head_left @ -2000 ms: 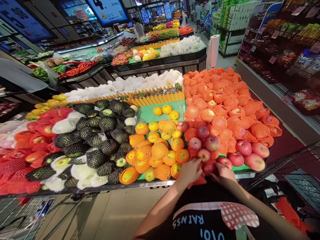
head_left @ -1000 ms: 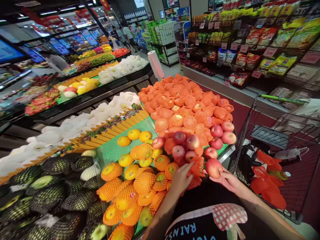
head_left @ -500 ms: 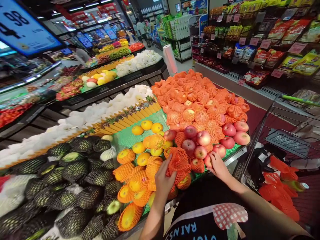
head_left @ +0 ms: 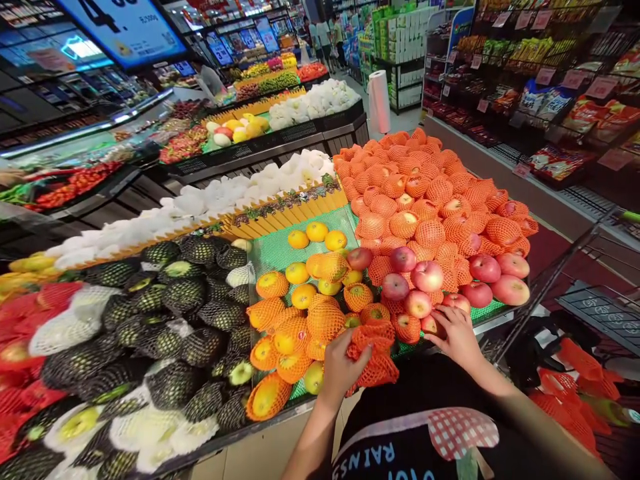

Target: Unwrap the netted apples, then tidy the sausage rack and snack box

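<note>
Left hand (head_left: 339, 373): fingers clamped on soft orange foam-mesh sleeves (head_left: 376, 360). Right hand (head_left: 459, 339): fingers apart, touching round red apple (head_left: 429, 325); likely bruisable, grip sides.

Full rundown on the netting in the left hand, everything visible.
Orange-red netting, soft foam mesh by the look of it, crumpled into loose folds, possibly more than one sleeve. The left hand grips its left side, thumb across the front. It's at the front of the fruit display, right of most net-wrapped oranges. Can't tell if anything's inside.
</note>
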`<state>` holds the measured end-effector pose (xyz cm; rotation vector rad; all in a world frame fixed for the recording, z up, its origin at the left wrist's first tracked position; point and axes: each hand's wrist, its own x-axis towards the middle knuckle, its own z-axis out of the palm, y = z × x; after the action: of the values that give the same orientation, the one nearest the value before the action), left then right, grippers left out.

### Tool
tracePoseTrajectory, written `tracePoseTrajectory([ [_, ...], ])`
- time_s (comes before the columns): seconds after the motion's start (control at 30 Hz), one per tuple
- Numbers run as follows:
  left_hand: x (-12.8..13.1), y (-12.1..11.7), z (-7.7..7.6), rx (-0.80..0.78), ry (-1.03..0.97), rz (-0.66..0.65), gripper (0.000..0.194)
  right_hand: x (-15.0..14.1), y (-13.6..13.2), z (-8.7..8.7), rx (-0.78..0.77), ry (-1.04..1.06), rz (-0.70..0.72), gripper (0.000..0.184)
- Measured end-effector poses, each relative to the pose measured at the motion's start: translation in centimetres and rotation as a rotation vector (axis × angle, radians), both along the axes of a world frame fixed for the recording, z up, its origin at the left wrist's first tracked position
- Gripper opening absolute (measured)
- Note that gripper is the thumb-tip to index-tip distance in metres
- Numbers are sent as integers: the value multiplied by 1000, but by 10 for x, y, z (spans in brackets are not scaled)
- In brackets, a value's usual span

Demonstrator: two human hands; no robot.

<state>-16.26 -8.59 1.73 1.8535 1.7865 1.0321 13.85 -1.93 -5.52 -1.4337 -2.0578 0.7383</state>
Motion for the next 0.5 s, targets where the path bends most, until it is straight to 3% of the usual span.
tracePoseTrajectory([
  [0.07, 19, 8, -1, -64, -66, -133, 18, -3, -11, 24, -112, 292, 20, 52],
  [0.13, 47, 19, -4, -121, -147, -313, 24, -10, -26, 41, -308, 608, 158, 77],
  [0.2, 80, 33, -8, -146, -199, -433, 34, -19, -40, 45, -515, 798, 278, 98],
  [0.23, 96, 39, -10, -159, -209, -465, 37, -22, -45, 42, -574, 842, 266, 97],
  [0.3, 122, 49, -10, -223, -206, -517, 38, -19, -49, 32, -593, 900, 118, 85],
  [0.37, 134, 56, -6, -332, -196, -618, 42, 3, -51, 20, -592, 965, -58, 73],
  [0.43, 132, 60, 0, -402, -183, -703, 50, 47, -55, 8, -631, 1004, -218, 67],
  [0.5, 120, 62, 3, -406, -155, -698, 47, 105, -66, -3, -598, 973, -473, 65],
])
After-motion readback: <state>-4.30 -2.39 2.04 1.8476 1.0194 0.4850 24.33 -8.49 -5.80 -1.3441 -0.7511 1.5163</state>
